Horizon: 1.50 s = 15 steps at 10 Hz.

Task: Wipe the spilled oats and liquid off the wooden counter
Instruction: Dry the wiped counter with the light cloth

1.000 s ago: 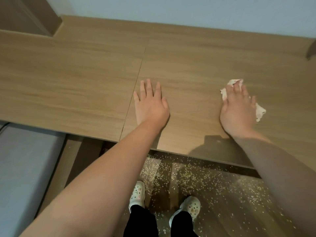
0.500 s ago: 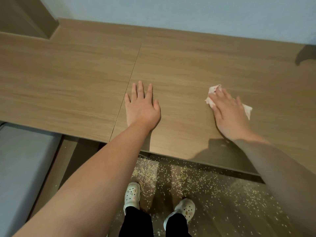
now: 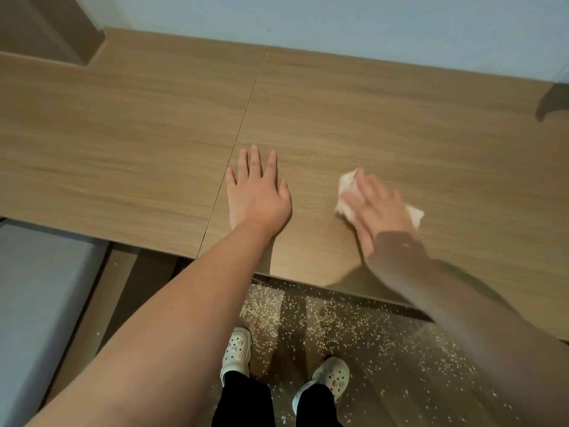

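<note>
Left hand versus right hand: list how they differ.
The left hand lies bare on the wooden counter; the right hand presses a crumpled white tissue. The left hand looks sharp, the right hand blurred. Both are palm-down, fingers extended.
</note>
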### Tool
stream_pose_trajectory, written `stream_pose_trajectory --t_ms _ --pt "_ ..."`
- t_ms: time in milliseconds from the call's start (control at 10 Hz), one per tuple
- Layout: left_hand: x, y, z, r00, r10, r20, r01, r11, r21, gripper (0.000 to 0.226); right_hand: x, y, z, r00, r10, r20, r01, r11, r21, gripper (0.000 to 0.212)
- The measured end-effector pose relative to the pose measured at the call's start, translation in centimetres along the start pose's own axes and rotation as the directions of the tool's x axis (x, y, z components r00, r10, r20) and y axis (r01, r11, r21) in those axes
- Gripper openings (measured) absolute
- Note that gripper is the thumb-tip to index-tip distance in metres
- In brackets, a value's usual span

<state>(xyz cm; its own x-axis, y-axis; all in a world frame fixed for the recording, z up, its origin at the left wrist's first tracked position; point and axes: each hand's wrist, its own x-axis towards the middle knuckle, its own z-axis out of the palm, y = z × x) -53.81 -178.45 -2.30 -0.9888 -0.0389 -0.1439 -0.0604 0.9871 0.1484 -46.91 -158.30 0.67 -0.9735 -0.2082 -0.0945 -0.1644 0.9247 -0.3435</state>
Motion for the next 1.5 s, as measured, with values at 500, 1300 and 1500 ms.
stream_pose_trajectory --t_ms 500,1300,1500 --pt "0.1 0.0 0.1 1.000 -0.002 -0.008 0.002 1.000 0.004 0.059 8.6 2.0 0.1 0.979 -0.189 0.071 0.198 0.968 -0.156 0.049" --pt "0.1 0.0 0.0 1.000 -0.010 -0.009 0.010 1.000 0.000 0.060 17.9 6.6 -1.7 0.995 0.010 -0.103 -0.007 1.000 0.024 0.050" --pt "0.2 -0.1 -0.1 1.000 -0.006 -0.025 0.006 1.000 -0.001 0.059 6.9 1.5 1.1 0.934 -0.327 0.142 0.321 0.945 0.064 0.077"
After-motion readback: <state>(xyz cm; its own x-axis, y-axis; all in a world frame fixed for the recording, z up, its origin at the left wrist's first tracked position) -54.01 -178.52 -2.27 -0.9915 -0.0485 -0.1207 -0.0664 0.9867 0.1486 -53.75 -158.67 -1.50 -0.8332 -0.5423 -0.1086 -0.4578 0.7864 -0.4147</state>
